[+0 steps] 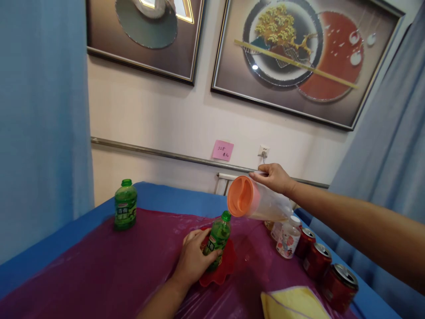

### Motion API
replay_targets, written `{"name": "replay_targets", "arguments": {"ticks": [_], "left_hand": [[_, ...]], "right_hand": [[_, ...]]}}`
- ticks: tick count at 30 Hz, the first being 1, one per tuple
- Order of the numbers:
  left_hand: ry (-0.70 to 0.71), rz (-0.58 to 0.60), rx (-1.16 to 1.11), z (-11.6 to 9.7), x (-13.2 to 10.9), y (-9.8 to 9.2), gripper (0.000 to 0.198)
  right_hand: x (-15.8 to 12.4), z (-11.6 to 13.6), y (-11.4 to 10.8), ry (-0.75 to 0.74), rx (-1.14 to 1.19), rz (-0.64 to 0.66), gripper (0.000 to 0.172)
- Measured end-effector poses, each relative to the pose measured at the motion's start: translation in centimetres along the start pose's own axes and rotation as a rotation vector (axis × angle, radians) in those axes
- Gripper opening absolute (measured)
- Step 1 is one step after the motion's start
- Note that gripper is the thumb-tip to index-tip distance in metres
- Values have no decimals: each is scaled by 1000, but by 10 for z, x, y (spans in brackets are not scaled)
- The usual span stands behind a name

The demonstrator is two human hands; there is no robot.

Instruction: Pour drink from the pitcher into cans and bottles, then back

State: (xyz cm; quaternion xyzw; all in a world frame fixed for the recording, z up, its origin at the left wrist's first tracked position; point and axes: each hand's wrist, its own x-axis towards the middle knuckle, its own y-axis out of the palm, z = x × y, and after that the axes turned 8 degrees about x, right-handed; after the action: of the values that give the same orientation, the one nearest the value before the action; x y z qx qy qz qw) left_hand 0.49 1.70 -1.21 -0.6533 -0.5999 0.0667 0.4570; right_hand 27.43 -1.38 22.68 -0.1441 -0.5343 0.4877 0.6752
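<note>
the plate (229,261) is the landmark here: the bottle (218,232) is upright over it with a slight lean to the right, though the left hand (195,257) makes it hard to tell whether the base sits flat. that hand wraps the bottle's body, thumb on the near side, fingers round the left. the right hand (275,179) is closed around the handle of the jug (268,204), above and to the right of the plate, tipped almost level with its orange lid (239,196) beside the bottle's top. to tip well, i would set the bottle straight, line the lid's lip up with the neck, and raise the jug's base slowly, since a narrow neck is easy to miss; the plate should catch drips. the jug is see-through, with a little amber liquid along its low side, toward the base; no stream shows at the lid. the bottle's green plastic hides its level, and i cannot tell whether its top is open. a second bottle (125,206) stands left of the plate, toward the wall. right of the plate are a white-capped jar (288,239), its fill unclear, and three red cans (345,288), their insides hidden.
</note>
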Motion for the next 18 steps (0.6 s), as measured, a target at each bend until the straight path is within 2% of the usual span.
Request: {"name": "replay_targets", "arguments": {"ticks": [18], "left_hand": [[-4,5,-3,-1,0,-1,61]], "right_hand": [[4,2,-2,-35,-21,-8,55]]}}
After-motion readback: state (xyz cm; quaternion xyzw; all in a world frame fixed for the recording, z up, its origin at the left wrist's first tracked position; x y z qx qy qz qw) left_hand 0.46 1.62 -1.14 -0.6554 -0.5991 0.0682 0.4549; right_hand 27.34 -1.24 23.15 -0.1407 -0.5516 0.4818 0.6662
